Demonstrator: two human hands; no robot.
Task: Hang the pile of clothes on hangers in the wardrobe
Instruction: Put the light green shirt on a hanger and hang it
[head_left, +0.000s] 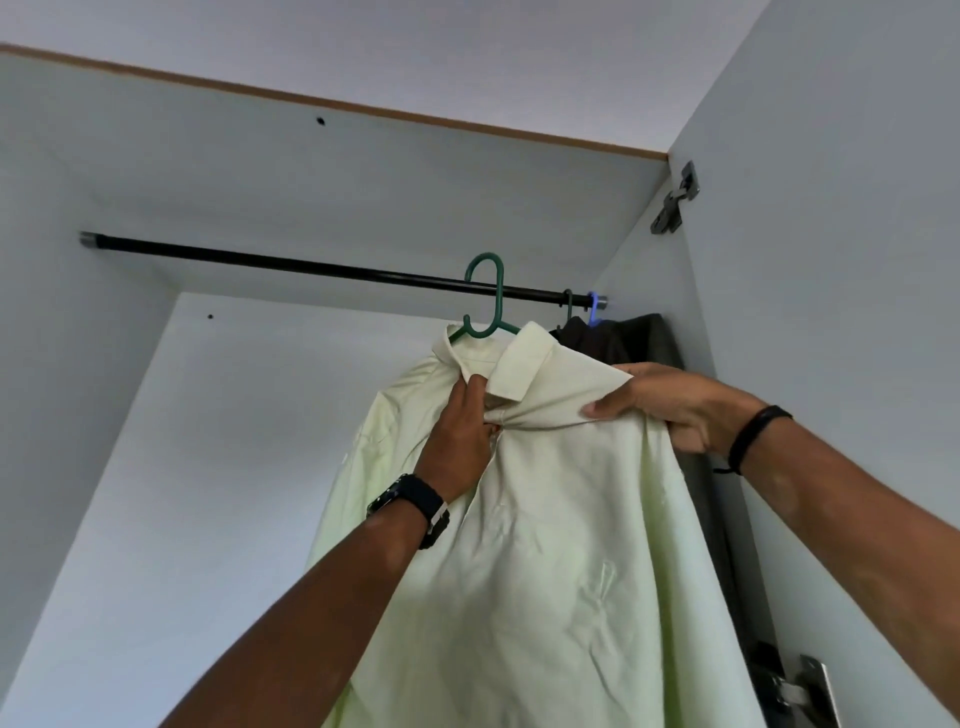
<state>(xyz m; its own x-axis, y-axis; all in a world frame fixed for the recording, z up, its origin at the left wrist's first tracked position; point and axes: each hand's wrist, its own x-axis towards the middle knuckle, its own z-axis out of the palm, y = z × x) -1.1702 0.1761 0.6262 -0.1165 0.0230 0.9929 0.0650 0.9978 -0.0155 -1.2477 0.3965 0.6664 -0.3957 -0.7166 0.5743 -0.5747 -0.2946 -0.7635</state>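
Pale shirt on hanger at the wardrobe rail, held by both hands.

The pale green shirt (545, 519) is seen draped on a green hanger (485, 306), whose hook is looped over the black rail (260, 260). The left hand (460, 441) is closed on the placket just below the collar, at the shirt's centre line; the right hand (680, 410) is gripping the shoulder cloth on the right. The shirt hangs directly ahead and above, long axis vertical, with the left hand nearer the hook. Dark garments (649, 343) hang just beside it, at the rail's right end. Release, or sliding along the rail, is judged to be next.
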